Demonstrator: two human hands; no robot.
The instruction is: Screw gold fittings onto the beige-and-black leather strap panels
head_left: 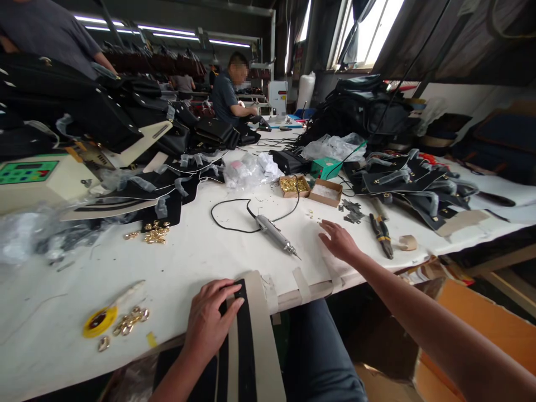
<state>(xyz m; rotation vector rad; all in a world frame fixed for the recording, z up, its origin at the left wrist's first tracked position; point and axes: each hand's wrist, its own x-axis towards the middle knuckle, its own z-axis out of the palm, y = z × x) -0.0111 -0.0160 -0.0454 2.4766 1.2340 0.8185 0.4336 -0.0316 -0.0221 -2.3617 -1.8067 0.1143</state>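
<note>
My left hand [213,312] is closed on a beige panel with black strips [260,326]. Its fingers lie across the panel's upper end, which rests on the table edge while the rest hangs toward my lap. My right hand [338,240] is stretched out over the table with its fingers extended, near a few tiny gold pieces [310,214]. Between the hands, farther in, lies a grey electric screwdriver [274,234], its bit pointing toward me and its black cord looped behind it.
A gold-hardware box [294,187] stands beside another small cardboard box [325,192]. Dark flat plates [352,211] and pliers [382,235] lie to the right. Gold fittings [156,232] and yellow tape [99,322] are left. A co-worker [228,92] sits across; bags pile on both sides.
</note>
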